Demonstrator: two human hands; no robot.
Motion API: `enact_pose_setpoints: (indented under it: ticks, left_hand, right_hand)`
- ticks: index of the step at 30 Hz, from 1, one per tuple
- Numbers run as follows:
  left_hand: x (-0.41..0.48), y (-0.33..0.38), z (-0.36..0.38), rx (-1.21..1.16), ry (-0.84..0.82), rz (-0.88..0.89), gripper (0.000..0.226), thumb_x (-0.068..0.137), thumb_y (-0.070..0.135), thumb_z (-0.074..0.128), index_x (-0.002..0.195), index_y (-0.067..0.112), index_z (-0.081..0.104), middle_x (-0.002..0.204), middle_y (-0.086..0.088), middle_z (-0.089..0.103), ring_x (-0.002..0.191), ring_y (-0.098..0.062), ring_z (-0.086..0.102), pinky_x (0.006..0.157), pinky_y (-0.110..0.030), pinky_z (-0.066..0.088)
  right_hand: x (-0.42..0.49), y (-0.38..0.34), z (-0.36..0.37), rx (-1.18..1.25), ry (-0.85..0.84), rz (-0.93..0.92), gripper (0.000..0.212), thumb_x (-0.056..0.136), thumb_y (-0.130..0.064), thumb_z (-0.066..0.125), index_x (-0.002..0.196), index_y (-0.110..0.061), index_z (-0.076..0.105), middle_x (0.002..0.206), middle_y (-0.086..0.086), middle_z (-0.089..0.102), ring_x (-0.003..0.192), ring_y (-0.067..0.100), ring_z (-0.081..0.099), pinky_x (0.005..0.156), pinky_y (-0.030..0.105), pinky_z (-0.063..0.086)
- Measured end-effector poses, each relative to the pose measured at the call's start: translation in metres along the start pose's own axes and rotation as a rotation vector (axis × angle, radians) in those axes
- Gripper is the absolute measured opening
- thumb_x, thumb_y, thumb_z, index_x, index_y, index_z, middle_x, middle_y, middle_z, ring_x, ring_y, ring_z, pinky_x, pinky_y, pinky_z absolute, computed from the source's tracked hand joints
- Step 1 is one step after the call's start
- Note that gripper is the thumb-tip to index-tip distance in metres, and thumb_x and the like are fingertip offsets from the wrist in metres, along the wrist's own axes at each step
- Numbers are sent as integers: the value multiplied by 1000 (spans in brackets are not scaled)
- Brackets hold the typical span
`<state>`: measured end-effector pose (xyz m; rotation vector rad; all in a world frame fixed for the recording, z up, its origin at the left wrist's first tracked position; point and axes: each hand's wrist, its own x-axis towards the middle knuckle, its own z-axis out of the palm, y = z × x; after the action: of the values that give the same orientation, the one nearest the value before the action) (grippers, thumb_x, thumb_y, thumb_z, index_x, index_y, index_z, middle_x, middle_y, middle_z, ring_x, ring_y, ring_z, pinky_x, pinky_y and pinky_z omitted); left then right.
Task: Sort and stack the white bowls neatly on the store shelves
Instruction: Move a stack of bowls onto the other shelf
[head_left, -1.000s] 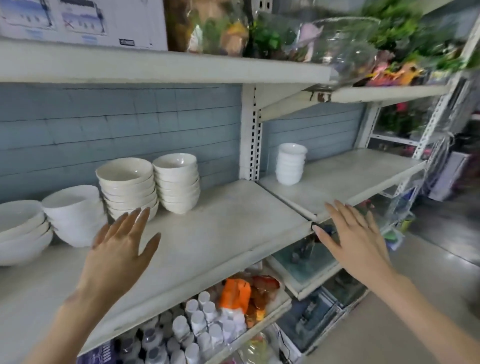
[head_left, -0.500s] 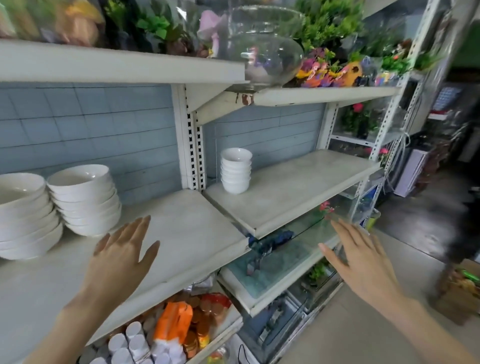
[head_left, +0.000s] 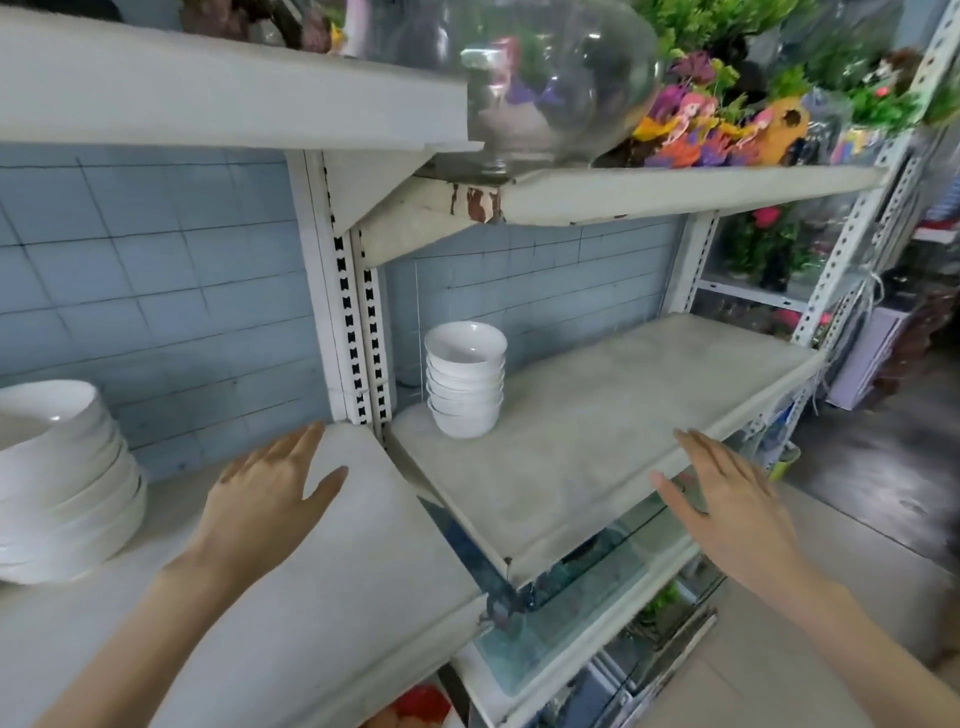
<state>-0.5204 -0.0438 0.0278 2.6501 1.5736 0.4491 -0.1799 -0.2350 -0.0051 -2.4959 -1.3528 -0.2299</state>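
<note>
One small bowl stack (head_left: 465, 384), one wide bowl stack (head_left: 62, 483); left hand (head_left: 265, 499), right hand (head_left: 727, 504), fingers straight, empty.

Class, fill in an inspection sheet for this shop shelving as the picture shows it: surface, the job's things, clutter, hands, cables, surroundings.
Surface: left shelf and right shelf, pale and worn, meet at a slotted upright.
Job's things: small white bowls stacked at the right shelf's back left; larger white bowls stacked on the left shelf, cut off by the frame edge.
Clutter: glass bowl and colourful ornaments on the upper shelf.
Hands: left hand open over the left shelf; right hand open at the right shelf's front edge; both hold nothing.
Cables: pale strands hang by the far right post; kind unclear.
Surroundings: blue tiled wall behind; glass tanks below.
</note>
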Motion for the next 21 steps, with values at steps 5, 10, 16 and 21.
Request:
enact_pose_setpoints:
  ticks: [5, 10, 16, 21]
  left_hand:
    - [44, 25, 14, 11, -76, 25, 62, 98, 50, 35, 152, 24, 19, 154, 3, 32, 136, -21, 38, 106, -38, 35]
    - [81, 44, 32, 20, -119, 16, 57, 97, 53, 35, 148, 27, 28, 148, 7, 41, 126, -20, 50, 95, -38, 45]
    - [118, 73, 63, 15, -156, -102, 67, 93, 59, 39, 148, 24, 26, 142, -2, 49, 125, -24, 50, 97, -33, 39]
    - [137, 99, 86, -115, -200, -269, 92, 84, 69, 45, 153, 25, 3, 153, -2, 33, 128, -24, 47, 101, -37, 38]
  right_hand:
    - [48, 0, 24, 85, -46, -52, 72, 88, -59, 27, 147, -19, 25, 151, 3, 31, 139, 22, 29, 112, 44, 26]
    - [101, -3, 46, 149, -107, -152, 74, 88, -62, 25, 149, -22, 16, 154, 1, 25, 140, 20, 26, 113, 41, 26]
    - [171, -11, 72, 266, -190, -304, 73, 92, -56, 38, 150, -21, 11, 156, -1, 20, 141, 16, 24, 109, 30, 25]
    - [218, -10, 91, 291, -344, -463, 79, 91, -57, 41, 151, -21, 4, 158, -3, 13, 142, 13, 22, 108, 24, 23]
